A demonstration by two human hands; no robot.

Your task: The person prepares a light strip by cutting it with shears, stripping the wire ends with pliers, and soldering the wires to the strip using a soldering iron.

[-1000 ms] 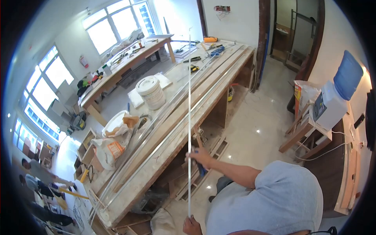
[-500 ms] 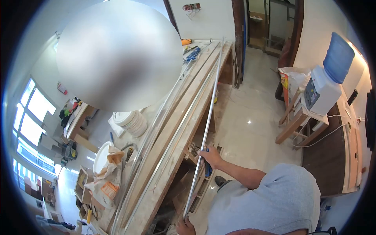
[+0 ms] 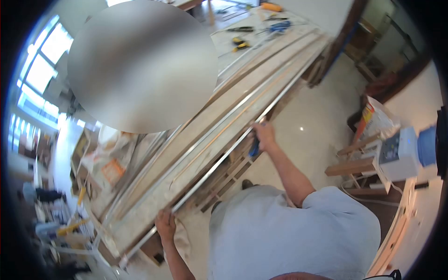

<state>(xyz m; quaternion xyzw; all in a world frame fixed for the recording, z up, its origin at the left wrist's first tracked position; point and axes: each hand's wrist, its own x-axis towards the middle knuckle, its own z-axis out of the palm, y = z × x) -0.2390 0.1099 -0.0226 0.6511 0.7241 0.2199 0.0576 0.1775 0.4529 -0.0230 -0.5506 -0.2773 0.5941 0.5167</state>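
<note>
A long, thin silver metal strip (image 3: 205, 176) runs diagonally along the near edge of the long workbench (image 3: 154, 205). My left hand (image 3: 165, 226) is closed around its lower part, near the bench's near end. Farther up, my right hand (image 3: 264, 134) is closed on a blue-handled tool (image 3: 254, 147), with its fingers at the strip. The tool's working end is hidden by the hand, so its kind cannot be told. Beside the strip, wooden boards (image 3: 233, 108) and other thin strips lie lengthwise on the bench.
A yellow-and-black tool (image 3: 240, 44) and a blue tool (image 3: 280, 26) lie at the bench's far end. A water dispenser (image 3: 400, 151) stands on a wooden stand at right, near a white sack (image 3: 380, 114). Wooden framing (image 3: 228, 179) sits under the bench. A blurred disc covers the upper left.
The view has turned, so the bench and strip slant more. My left hand appears farther down the strip, with more of its forearm visible. Both hands stay at the strip.
</note>
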